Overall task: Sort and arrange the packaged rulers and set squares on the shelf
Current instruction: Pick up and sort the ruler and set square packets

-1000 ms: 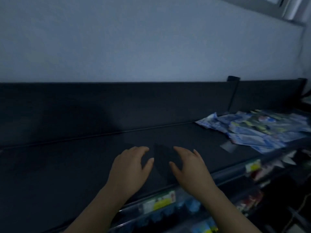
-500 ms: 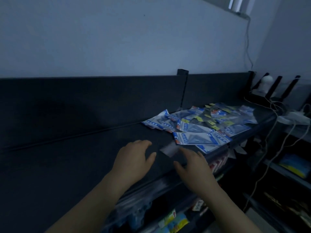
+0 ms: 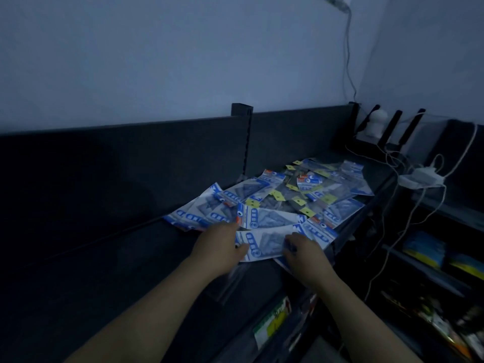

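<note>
Shop, dark shelf, packaged stationery

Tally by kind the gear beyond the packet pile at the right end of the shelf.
Small white rounded gadget: 1
Black upright rods: 3
White plug block with cables: 1
Total: 5

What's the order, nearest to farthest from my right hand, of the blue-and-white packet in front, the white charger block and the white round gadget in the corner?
1. The blue-and-white packet: at the pile's front edge, touching the right hand.
2. The white charger block: off to the right, with cables running from it.
3. The white round gadget: far back in the corner.
</note>
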Tool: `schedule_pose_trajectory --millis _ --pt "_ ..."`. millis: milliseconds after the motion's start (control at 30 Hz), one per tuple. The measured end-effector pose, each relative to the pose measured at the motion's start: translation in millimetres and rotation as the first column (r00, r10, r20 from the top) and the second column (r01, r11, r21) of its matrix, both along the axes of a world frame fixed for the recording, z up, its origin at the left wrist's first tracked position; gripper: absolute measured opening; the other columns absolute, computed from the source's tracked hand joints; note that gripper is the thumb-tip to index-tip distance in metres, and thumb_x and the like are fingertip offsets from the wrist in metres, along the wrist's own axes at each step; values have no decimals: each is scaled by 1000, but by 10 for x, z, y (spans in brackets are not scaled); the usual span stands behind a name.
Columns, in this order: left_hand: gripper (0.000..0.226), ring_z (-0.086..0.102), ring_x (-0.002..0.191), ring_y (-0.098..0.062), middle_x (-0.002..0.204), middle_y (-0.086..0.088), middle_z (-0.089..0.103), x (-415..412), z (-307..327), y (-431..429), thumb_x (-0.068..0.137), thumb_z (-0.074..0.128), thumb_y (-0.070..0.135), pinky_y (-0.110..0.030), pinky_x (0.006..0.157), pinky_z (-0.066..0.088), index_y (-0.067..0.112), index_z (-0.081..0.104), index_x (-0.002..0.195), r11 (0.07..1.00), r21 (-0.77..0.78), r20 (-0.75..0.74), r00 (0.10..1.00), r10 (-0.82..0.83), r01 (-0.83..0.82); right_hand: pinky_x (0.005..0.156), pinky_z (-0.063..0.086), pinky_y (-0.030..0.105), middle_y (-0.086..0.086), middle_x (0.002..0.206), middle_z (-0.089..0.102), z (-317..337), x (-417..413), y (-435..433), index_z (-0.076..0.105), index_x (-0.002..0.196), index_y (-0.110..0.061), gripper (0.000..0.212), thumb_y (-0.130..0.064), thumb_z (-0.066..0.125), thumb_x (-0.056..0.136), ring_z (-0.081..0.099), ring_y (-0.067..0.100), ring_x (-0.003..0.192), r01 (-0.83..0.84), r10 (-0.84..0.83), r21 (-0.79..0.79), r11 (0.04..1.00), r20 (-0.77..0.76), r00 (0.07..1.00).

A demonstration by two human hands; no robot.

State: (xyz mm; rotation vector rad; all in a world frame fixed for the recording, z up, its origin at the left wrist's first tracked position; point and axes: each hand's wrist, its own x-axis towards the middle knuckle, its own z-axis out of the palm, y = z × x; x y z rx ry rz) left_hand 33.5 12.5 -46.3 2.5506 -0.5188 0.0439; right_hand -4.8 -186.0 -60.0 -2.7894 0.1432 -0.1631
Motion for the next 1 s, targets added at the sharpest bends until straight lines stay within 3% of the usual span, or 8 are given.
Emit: schedule_pose_trajectory --millis 167,267,400,500,600,733,900,1000 --pt "60 50 110 -20 116 1 50 300 -132 -220 71 73 55 -38 91 48 18 53 113 996 82 -113 993 -31 40 74 48 37 17 93 65 73 178 -166 68 92 1 21 -15 56 87 60 27 84 -63 64 59 996 -14 998" --pt "51 56 99 -10 102 12 54 370 -161 -223 67 81 49 -32 84 51 22 55 102 998 -52 -263 964 -40 28 89 44 33 11 116 59 74 295 -323 64 116 -6 38 -29 65 85 55 25 107 -95 101 130 987 -43 994" --pt "36 55 71 -12 77 5 56 483 -147 -240 70 79 43 -29 67 48 14 61 83 999 -40 -220 974 -44 36 107 35 36 0 148 35 72 491 -498 41 141 -21 73 -54 66 80 34 19 134 -114 128 162 980 -77 989" --pt "24 54 72 -13 78 4 55 635 -19 -278 78 75 36 -28 66 43 20 57 78 992 -101 -108 992 70 -81 106 37 33 -4 152 32 139 635 -539 29 148 -22 87 -58 67 78 37 17 135 -98 131 322 942 -81 988" --pt "26 52 75 -14 94 -3 55 796 25 -342 82 72 33 -27 65 40 21 50 75 983 -115 -67 988 137 -144 106 39 36 -1 154 30 195 795 -562 24 150 -20 92 -55 68 78 39 20 135 -118 169 315 942 -137 976" --pt "28 51 65 -11 93 -1 52 851 -52 -419 80 76 24 -23 51 40 19 51 91 958 -194 -206 964 170 -210 101 40 31 0 148 40 177 921 -566 37 144 -18 80 -46 72 78 44 20 129 -148 189 254 956 -144 971" --pt "24 52 63 -10 77 3 54 816 14 -449 80 75 19 -22 51 41 13 57 93 941 -236 -141 967 213 -242 97 45 33 2 139 49 227 916 -681 44 139 -19 67 -45 69 82 51 19 120 -180 211 231 956 -117 971" --pt "23 52 70 -9 86 3 55 744 66 -423 86 68 17 -11 51 35 15 51 102 905 -332 -94 964 248 -266 86 47 29 1 128 55 307 813 -874 52 131 -19 57 -39 72 81 54 15 103 -176 197 195 965 -93 976"
